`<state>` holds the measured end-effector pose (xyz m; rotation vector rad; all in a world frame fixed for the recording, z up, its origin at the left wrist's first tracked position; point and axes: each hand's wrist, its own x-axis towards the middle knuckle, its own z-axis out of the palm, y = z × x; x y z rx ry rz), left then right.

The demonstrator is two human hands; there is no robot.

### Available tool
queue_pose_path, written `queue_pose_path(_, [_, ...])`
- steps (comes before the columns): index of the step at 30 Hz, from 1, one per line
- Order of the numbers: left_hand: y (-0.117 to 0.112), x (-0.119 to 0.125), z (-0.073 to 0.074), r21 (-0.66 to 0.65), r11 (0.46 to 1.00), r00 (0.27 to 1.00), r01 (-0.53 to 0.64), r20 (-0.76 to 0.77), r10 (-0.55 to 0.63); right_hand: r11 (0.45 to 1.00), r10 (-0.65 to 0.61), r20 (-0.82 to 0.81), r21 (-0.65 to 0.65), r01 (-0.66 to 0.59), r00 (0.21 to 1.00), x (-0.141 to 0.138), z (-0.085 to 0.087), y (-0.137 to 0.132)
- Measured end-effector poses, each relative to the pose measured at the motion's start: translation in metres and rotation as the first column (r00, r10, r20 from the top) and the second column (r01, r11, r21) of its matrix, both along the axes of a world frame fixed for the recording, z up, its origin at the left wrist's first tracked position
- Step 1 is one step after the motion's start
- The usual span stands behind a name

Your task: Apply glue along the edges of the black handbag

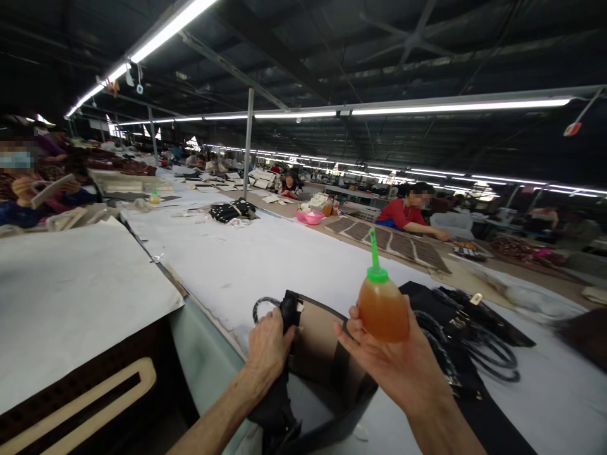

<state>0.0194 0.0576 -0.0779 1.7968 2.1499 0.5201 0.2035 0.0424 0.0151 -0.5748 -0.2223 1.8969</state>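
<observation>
In my right hand (379, 354) is a squeeze bottle (384, 309) of amber liquid, held upright with its green nozzle pointing up. My left hand (270, 344) grips the upper edge of a black bag (327, 420), which stands partly open and shows a tan inner side. A thin loop, likely a handle, sticks out behind that hand. To the right of the bottle lie black bag pieces (493, 417) with dark looped handles (493, 360) and small metal fittings. The lower part of the bag runs out at the bottom of the view.
White paper covers the long worktable (208, 259). A dark patterned bundle (232, 212) and a pink bowl (309, 217) sit farther back. A person in red (403, 212) works across the table, another person (28, 189) at left. A metal post (249, 139) rises midway.
</observation>
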Motion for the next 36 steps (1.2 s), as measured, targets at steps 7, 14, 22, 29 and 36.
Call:
queue_pose_path(7, [0.008, 0.006, -0.003, -0.027, 0.999, 0.984, -0.036, 0.175, 0.04, 1.0, -0.002, -0.01, 0.01, 0.002, 1.0, 0.003, -0.001, -0.002])
queue_pose_path(14, [0.004, 0.0, -0.013, 0.236, 0.97, 0.841, -0.062, 0.536, -0.077, 1.0, -0.014, -0.053, -0.008, 0.014, 0.998, 0.006, 0.001, -0.008])
queue_pose_path(22, [0.019, -0.015, 0.06, 0.395, 0.895, 0.693, 0.208, 0.586, -0.419, 0.998, 0.019, -0.085, 0.057, -0.014, 0.996, 0.029, 0.01, -0.031])
queue_pose_path(29, [0.013, -0.058, 0.102, 0.03, 0.831, 0.555, 0.555, 0.731, -0.397, 0.974, -0.123, 0.386, 0.225, 0.036, 0.914, 0.059, 0.008, -0.046])
queue_pose_path(36, [-0.014, -0.09, 0.075, -0.235, 0.751, 0.605, 0.617, 0.752, -0.262, 0.914, -0.304, 0.766, 0.402, -0.055, 0.566, 0.06, -0.017, -0.046])
